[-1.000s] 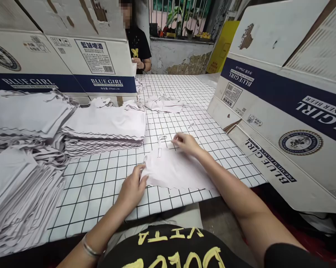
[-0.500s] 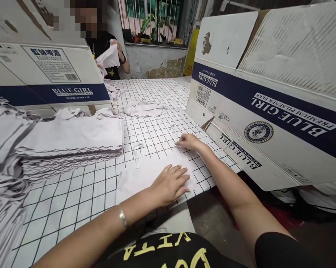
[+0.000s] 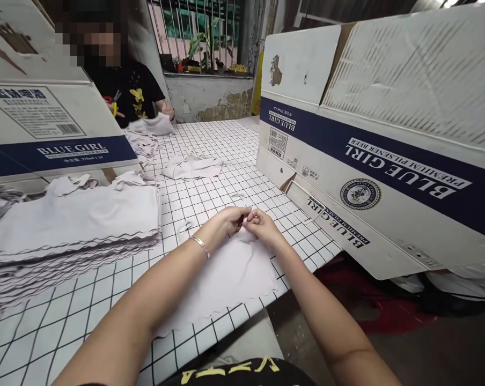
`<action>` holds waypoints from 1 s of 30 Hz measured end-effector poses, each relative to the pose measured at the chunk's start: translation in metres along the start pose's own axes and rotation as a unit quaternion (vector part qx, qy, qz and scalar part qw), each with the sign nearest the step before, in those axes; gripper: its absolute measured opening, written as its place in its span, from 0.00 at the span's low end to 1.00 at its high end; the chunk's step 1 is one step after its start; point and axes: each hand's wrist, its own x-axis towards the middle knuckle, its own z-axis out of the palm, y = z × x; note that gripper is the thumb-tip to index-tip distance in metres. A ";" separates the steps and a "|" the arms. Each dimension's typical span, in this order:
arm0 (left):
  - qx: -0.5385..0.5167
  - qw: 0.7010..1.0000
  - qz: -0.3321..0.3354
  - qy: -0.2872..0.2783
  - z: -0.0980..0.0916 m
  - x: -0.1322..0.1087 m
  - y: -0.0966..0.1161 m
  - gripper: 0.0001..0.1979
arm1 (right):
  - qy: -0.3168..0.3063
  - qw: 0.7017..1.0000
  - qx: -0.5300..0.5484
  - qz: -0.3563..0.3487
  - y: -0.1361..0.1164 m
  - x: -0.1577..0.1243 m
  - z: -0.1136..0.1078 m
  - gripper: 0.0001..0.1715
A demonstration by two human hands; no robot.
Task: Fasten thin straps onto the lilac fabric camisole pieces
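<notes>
A pale pinkish-white garment (image 3: 226, 279) with thin straps lies flat on the grid-patterned cloth, close to the table's front edge. My left hand (image 3: 229, 219) reaches over its upper part, fingers drawn together at the top right strap; the fingertips are partly hidden. Right beside it, my right hand (image 3: 263, 227) pinches the same strap between thumb and forefinger, and the fabric beneath is slightly lifted and creased. The two hands meet at the fingertips. The garment's other strap shows just left of my left wrist.
To the left is a thick stack of similar garments (image 3: 73, 214). Another crumpled garment (image 3: 194, 167) lies farther back. Cardboard boxes stand at left (image 3: 65, 153) and right (image 3: 371, 145). Across the table, a person (image 3: 125, 91) holds scissors (image 3: 114, 102) and pale fabric.
My left hand has lifted off the garment's middle and moved up to the right hand at the strap. The view has shifted slightly. The person opposite has lowered their fabric.
</notes>
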 end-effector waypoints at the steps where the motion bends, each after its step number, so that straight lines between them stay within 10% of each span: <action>1: -0.035 0.999 -0.004 -0.016 0.001 0.003 0.006 0.13 | 0.001 1.000 0.000 -0.001 0.001 -0.004 0.001 0.19; 11: -0.108 0.984 0.138 0.024 -0.021 0.004 0.077 0.04 | 0.059 0.971 -0.220 -0.066 0.008 -0.034 -0.001 0.06; 17: 0.152 0.908 0.390 -0.025 -0.012 -0.054 0.058 0.12 | 0.075 0.993 -0.003 -0.096 -0.027 -0.035 -0.024 0.17; 25: 0.258 0.878 0.401 -0.035 -0.001 -0.083 0.056 0.12 | -0.144 0.984 0.087 -0.059 -0.083 -0.042 -0.038 0.12; 30: 0.363 0.865 0.312 0.149 -0.009 -0.095 0.019 0.10 | -0.089 0.989 0.116 0.000 -0.073 -0.045 -0.035 0.13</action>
